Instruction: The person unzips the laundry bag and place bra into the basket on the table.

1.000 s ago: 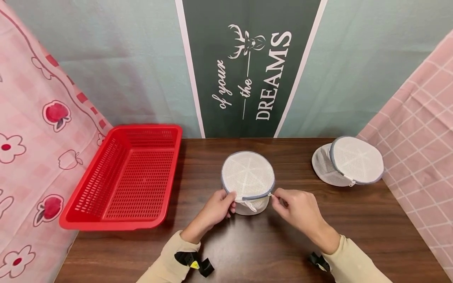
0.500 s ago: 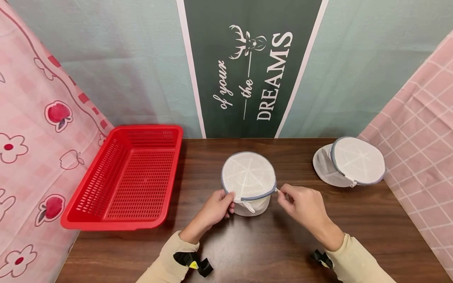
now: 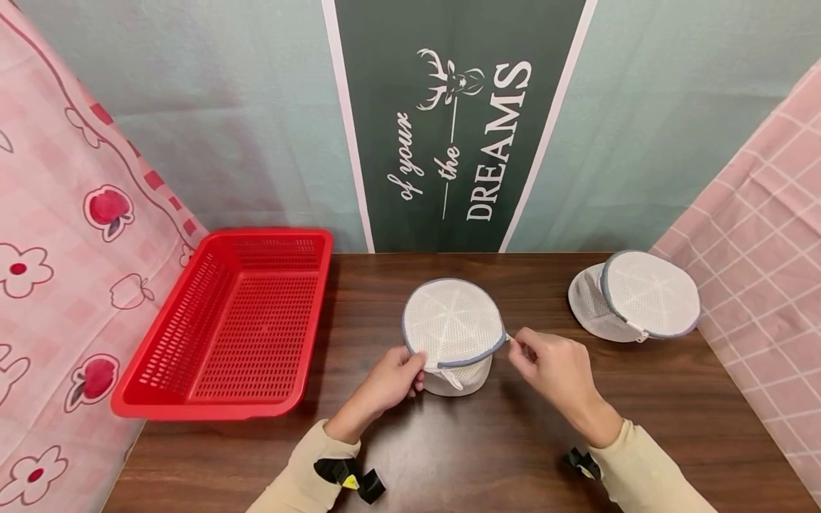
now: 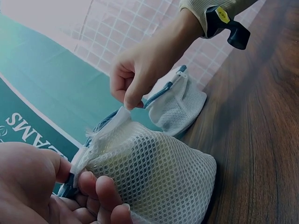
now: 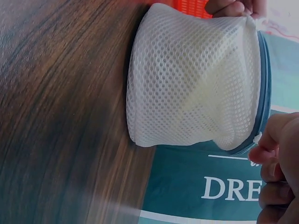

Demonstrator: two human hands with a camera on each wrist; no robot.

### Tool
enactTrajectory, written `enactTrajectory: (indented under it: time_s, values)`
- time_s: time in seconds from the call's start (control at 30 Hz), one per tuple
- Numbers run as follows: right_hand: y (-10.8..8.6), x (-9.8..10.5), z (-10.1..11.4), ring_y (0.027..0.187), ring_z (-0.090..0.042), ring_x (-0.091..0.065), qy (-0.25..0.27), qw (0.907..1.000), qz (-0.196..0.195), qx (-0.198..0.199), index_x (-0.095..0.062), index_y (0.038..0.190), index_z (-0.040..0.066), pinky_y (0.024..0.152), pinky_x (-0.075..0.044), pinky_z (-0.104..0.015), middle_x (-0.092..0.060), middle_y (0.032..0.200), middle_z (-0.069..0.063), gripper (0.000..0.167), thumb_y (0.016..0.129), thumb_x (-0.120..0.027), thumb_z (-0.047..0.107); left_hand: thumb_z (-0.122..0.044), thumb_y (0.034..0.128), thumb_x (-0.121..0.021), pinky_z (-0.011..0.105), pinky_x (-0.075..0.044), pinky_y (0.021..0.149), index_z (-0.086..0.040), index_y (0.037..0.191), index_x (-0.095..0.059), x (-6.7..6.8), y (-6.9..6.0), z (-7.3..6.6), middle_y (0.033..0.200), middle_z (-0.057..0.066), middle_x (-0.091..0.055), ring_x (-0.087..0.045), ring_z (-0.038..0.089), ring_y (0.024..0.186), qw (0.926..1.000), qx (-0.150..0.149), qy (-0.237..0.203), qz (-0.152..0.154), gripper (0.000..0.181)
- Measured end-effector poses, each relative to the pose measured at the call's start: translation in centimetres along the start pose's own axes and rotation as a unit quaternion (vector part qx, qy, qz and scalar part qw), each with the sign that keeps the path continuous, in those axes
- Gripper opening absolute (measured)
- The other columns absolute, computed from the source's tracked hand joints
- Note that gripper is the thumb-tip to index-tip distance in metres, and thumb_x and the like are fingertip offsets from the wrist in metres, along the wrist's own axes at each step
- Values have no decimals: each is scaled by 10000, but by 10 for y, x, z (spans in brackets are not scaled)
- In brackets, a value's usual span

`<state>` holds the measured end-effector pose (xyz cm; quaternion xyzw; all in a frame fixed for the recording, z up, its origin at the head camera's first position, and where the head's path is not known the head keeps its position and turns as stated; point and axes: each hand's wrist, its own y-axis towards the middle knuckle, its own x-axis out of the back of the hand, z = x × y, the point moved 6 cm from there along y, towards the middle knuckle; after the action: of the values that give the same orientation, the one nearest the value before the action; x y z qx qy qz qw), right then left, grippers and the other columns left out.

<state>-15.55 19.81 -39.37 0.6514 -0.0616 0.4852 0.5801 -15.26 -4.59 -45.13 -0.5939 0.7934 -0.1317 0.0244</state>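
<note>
A round white mesh laundry bag (image 3: 452, 320) with a blue-grey zipper rim stands on the wooden table in front of me. My left hand (image 3: 394, 376) pinches its rim at the front left, thumb on top. At the right side of the rim, my right hand (image 3: 556, 370) pinches the zipper pull (image 3: 509, 337) between thumb and finger. The right wrist view shows the mesh wall (image 5: 187, 79) bulging, with something pale yellowish faintly visible through it. A small white loop (image 3: 452, 379) hangs at the bag's front.
To the left stands a red plastic basket (image 3: 301, 370) with slotted walls. A second white mesh bag (image 3: 651, 293) leans at the back right, by the pink checked cloth (image 3: 763, 242). A green and grey cloth (image 3: 256, 128) hangs behind the table (image 3: 449, 456).
My right hand has drawn the zipper pull along the rim, to the right and away from me. The left hand keeps its grip at the front left of the bag.
</note>
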Motion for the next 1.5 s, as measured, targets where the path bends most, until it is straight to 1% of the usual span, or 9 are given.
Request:
enactTrajectory:
  time_s: [0.3, 0.53, 0.93, 1.07, 1.17, 1.27, 1.37, 1.5]
  values:
    - [2, -4, -7, 465, -26, -330, -147, 9998, -90, -118, -569, 660, 202, 391, -271, -257, -415, 544, 135, 155, 802, -599, 148, -167, 1003, -508, 225, -447, 550, 24, 853, -580, 0, 0, 0, 685, -11, -526, -528, 100, 600, 10000, -24, 46, 2, 254]
    - [2, -6, -9, 465, -25, -308, -192, 9997, -82, -153, -567, 655, 202, 393, -256, -252, -399, 539, 136, 169, 808, -610, 147, -178, 1002, -509, 237, -454, 550, 13, 853, -586, 1, -1, 1, 686, -15, -532, -531, 100, 601, 10000, -6, 74, -37, 255]
    - [1, -5, -9, 460, -29, -331, -183, 9996, -21, -236, -592, 672, 195, 392, -272, -257, -425, 540, 123, 150, 816, -597, 157, -183, 1011, -522, 232, -451, 553, -9, 864, -591, 3, 0, -1, 705, -8, -533, -529, 101, 607, 9999, 21, -44, -104, 239]
    - [0, -4, -7, 471, -12, -313, -156, 9996, -20, -229, -591, 674, 203, 395, -263, -243, -411, 547, 137, 144, 810, -593, 155, -204, 1010, -533, 228, -449, 543, 14, 835, -583, 6, 1, -1, 681, -11, -529, -525, 103, 599, 9995, 7, -103, -306, 284]
    - [-2, -3, -4, 474, -4, -301, -105, 9997, -8, -235, -578, 672, 208, 399, -249, -232, -393, 554, 147, 144, 805, -587, 155, -223, 1018, -546, 225, -445, 533, -4, 789, -566, 10, 3, -1, 671, -14, -523, -519, 104, 593, 9982, -37, -242, -543, 318]
    - [-3, -2, -1, 471, -7, -301, -28, 9996, 28, -296, -565, 669, 215, 403, -245, -231, -384, 556, 149, 146, 801, -585, 157, -244, 1030, -555, 222, -441, 524, -32, 761, -552, 13, 4, -1, 674, -16, -518, -513, 100, 591, 9967, -60, -387, -711, 343]
    - [-4, -2, 1, 464, -21, -308, 42, 9992, 86, -377, -550, 659, 219, 407, -251, -234, -383, 553, 143, 154, 800, -579, 164, -262, 1042, -555, 218, -437, 513, -31, 771, -555, 16, 5, -1, 682, -15, -515, -510, 98, 593, 9956, -66, -478, -804, 355]
    - [-5, -2, 4, 457, -30, -308, 107, 9989, 165, -436, -527, 646, 221, 411, -251, -231, -374, 549, 140, 173, 809, -560, 173, -271, 1060, -535, 221, -441, 508, -17, 832, -579, 18, 7, -1, 723, -7, -530, -520, 107, 621, 9938, -187, -594, -923, 344]
